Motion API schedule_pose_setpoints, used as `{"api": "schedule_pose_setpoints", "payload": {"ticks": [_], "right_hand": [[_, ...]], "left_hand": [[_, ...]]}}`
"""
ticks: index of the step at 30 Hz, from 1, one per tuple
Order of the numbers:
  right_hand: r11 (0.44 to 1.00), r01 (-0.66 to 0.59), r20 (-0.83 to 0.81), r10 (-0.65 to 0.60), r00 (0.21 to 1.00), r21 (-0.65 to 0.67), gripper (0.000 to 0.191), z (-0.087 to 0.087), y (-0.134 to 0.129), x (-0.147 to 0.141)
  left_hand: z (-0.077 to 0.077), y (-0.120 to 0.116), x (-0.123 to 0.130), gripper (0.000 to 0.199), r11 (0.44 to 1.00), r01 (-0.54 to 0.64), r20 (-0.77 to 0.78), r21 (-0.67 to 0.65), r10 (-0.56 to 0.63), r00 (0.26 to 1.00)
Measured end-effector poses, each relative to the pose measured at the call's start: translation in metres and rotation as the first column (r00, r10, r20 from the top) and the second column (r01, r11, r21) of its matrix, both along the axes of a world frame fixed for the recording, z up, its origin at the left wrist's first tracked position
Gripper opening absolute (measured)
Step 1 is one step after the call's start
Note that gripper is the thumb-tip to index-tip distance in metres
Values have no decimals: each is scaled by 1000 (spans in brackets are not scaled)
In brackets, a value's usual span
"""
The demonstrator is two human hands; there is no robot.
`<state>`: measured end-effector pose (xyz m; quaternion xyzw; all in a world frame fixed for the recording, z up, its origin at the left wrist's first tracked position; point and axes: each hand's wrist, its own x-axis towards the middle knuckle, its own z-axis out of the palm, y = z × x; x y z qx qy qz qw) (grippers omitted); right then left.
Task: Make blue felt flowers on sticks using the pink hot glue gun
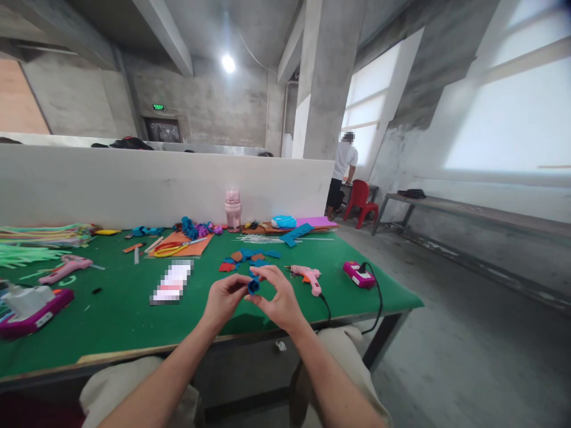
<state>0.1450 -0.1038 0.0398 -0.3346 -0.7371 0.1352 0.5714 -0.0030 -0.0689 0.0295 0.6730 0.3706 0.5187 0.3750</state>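
Note:
Between my two hands, above the near part of the green table, is a small rolled blue piece (pixel 254 286) that looks like felt or paper. My left hand (pixel 226 297) pinches its left side with thumb and fingertips. From the right, my right hand (pixel 279 296) curls thumb and forefinger around it. Just beyond the hands lie loose blue, brown and red cut pieces (pixel 245 257). A pink glue gun (pixel 307 277) rests to the right of my right hand, its black cord dropping over the front edge.
Scissors with yellow handles (pixel 172 249) lie on orange sheets. A second pink glue gun (pixel 66 268) and a purple power strip (pixel 38 312) are at left, another power strip (pixel 359 274) at right. A pink bottle (pixel 232 210) stands by the white partition (pixel 156 184). A person (pixel 342 166) stands far off.

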Motion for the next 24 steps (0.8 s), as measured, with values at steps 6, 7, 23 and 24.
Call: {"api": "schedule_pose_setpoints", "payload": {"ticks": [6,7,23,24], "right_hand": [[1000,4,86,-4,996,-5,29,2,0,6],[1000,20,100,-19,995,-7,28,2,0,6],[987,156,161,-161,974,39,13,0,-1,2],[987,154,155,-158,975,35,13,0,-1,3]], "left_hand": [[-2,0,1,9,999,24,-59,33,-22,998],[-2,0,1,9,999,24,-58,36,-22,998],[-5,0,3,7,999,40,-17,3,-40,999],[-6,1,3,6,999,45,-17,3,-45,999]]}}
